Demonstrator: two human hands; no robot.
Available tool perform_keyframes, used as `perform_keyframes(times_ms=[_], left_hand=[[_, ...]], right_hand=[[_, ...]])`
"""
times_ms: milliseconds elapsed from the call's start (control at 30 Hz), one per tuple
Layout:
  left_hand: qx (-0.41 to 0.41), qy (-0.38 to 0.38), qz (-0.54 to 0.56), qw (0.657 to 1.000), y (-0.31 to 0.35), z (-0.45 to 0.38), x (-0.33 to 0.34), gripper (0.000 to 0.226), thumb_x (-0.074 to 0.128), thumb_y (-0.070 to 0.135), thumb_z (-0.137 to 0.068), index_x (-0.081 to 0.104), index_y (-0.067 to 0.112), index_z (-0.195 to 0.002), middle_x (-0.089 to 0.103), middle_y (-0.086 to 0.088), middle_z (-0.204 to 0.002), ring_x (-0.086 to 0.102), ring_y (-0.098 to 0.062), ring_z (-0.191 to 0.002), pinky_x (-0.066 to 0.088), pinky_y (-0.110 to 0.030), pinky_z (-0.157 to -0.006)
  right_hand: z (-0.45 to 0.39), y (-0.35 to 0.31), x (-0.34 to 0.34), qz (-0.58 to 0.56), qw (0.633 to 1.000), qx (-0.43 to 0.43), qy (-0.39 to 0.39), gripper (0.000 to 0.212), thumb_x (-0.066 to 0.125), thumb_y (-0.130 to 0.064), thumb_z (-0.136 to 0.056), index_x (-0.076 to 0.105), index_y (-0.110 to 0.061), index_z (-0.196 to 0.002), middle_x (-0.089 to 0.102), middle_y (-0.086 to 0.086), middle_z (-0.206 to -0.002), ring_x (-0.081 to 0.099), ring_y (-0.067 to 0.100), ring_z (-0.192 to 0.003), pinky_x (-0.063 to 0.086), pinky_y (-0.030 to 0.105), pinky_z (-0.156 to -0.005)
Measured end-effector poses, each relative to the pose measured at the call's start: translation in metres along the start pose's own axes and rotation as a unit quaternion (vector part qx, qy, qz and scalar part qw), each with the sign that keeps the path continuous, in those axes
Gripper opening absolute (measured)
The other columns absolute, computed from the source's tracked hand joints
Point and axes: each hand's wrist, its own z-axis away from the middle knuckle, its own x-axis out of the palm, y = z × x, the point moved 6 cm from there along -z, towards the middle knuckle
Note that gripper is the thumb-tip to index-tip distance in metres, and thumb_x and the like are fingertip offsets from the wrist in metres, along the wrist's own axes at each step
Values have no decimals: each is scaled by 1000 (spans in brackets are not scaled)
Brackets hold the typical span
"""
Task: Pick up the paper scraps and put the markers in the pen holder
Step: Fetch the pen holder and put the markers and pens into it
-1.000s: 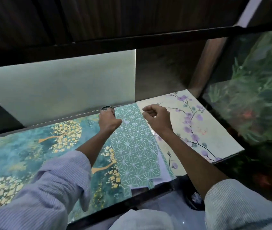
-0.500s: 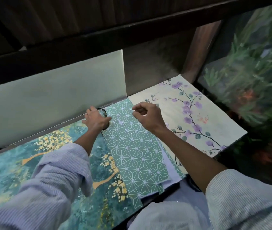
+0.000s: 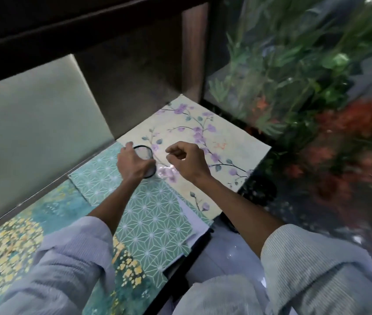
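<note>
A: What covers the desk [image 3: 205,244]?
B: Patterned sheets. A teal sheet [image 3: 51,214] with yellow blossoms lies at the left end, a green sheet [image 3: 155,221] with white stars overlaps it in the middle, and a cream sheet [image 3: 223,142] with purple flowers fills the right end up to the far right corner. A pale panel [image 3: 37,123] stands along the back edge on the left.
A: And beyond the right edge?
B: Blurred green leaves and red flowers [image 3: 316,87].
A: Where is the holder?
B: The holder [image 3: 145,153], a black mesh cup, sits near the back edge, where the green and cream sheets meet. What is in it, I cannot tell.
A: The left hand?
B: The left hand [image 3: 132,164] is wrapped around the holder's left side, fingers curled on the mesh.
A: The right hand?
B: The right hand [image 3: 189,162] hangs just right of the holder, over the cream sheet, fingers curled with thumb and forefinger tips pinched together. Whether a scrap sits between them is too small to tell.
A: Any markers?
B: None that I can make out.
</note>
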Motion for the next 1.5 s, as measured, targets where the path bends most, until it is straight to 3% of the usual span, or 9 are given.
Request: perform_keyframes(times_ms=[167, 267, 367, 667, 800, 900, 1033, 1200, 1500], left_hand=[[118, -63, 57, 989, 116, 69, 62, 97, 85, 50, -56, 51, 13, -139, 66, -13, -123, 61, -34, -116, 54, -40, -91], [168, -94, 67, 979, 176, 129, 92, 98, 83, 47, -56, 49, 12, -140, 66, -13, -124, 60, -35, -118, 50, -39, -92], [208, -120, 66, 969, 234, 203, 124, 101, 84, 44, -54, 47, 12, -142, 64, -14, -128, 59, -35, -120, 50, -39, -96], [304, -188, 65, 932, 338, 401, 203, 100, 90, 45, -58, 47, 16, -143, 62, -9, -133, 58, -30, -125, 53, -41, -98], [336, -232, 40, 912, 354, 476, 253, 100, 89, 44, -63, 42, 16, -147, 57, -9, -136, 53, -30, -128, 50, -45, -103], [351, -266, 9, 898, 346, 515, 306, 95, 87, 46, -62, 41, 21, -142, 55, -7, -135, 51, -31, -127, 50, -49, -102], [344, -315, -15, 885, 312, 549, 377, 85, 89, 39, -67, 46, 16, -137, 59, -9, -133, 55, -32, -124, 52, -46, -97], [311, -379, -21, 872, 226, 589, 478, 84, 78, 46, -63, 51, 10, -133, 61, -10, -127, 59, -32, -116, 53, -49, -91], [341, -447, -91, 822, 32, 634, 708, 93, 94, 36, -65, 50, 10, -143, 59, -9, -137, 56, -30, -123, 53, -42, -100]], right_hand=[[41, 43, -99, -8, 996, 33, 84, 12, 74, -15, -83, 78, -17, -94, 76, -4, -81, 65, -4, -66, 54, 12, -69], [82, 75, -170, -29, 990, 52, 129, 12, 72, -11, -84, 78, -13, -94, 74, -3, -78, 66, 2, -66, 57, 20, -71], [141, 113, -253, -24, 982, 62, 178, 12, 70, -8, -87, 77, -10, -96, 71, -5, -76, 63, -2, -66, 54, 15, -68], [300, 232, -407, -28, 960, 152, 235, 11, 64, -11, -96, 73, -15, -103, 67, -4, -86, 62, 12, -75, 50, 21, -72], [362, 286, -440, -26, 944, 205, 256, 13, 64, -5, -95, 73, -7, -103, 65, -2, -83, 59, 5, -72, 48, 20, -72], [402, 336, -447, -36, 926, 244, 285, 13, 68, -8, -92, 75, -7, -103, 70, -1, -86, 66, 11, -81, 55, 25, -80], [438, 405, -428, -20, 910, 284, 303, 17, 67, -16, -88, 71, -29, -77, 64, -19, -67, 66, 11, -74, 59, 38, -82], [487, 517, -365, -57, 870, 377, 314, 15, 69, -12, -85, 77, -14, -97, 77, -6, -90, 72, 4, -82, 59, 29, -84], [565, 758, -204, -27, 828, 446, 338, 20, 63, -25, -89, 70, -27, -107, 73, -13, -98, 69, 5, -80, 61, 37, -75]])
